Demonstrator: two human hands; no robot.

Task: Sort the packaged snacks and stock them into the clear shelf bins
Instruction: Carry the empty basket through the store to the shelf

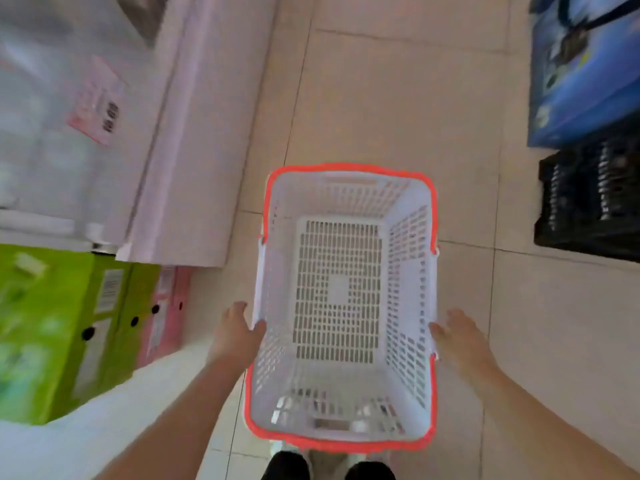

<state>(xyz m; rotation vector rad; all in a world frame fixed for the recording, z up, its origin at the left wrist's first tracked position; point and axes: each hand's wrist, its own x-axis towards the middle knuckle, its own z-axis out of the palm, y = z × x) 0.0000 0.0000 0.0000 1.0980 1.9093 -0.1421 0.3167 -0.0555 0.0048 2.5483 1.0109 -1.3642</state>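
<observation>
A white perforated plastic basket (341, 439) with an orange rim hangs over the tiled floor in front of me, and nothing lies inside it. My left hand (235, 332) grips its left rim, thumb hooked over the edge. My right hand (457, 336) lies against the right rim with the fingers spread along the outer wall. No packaged snacks and no clear shelf bins are in view.
White display units (194, 161) with a pink price label (98, 102) line the left. Green cartons (52, 327) and pink boxes (169, 310) sit below them. A blue box (585, 74) and a black crate (592, 209) stand at the right. My shoes (329, 465) show below.
</observation>
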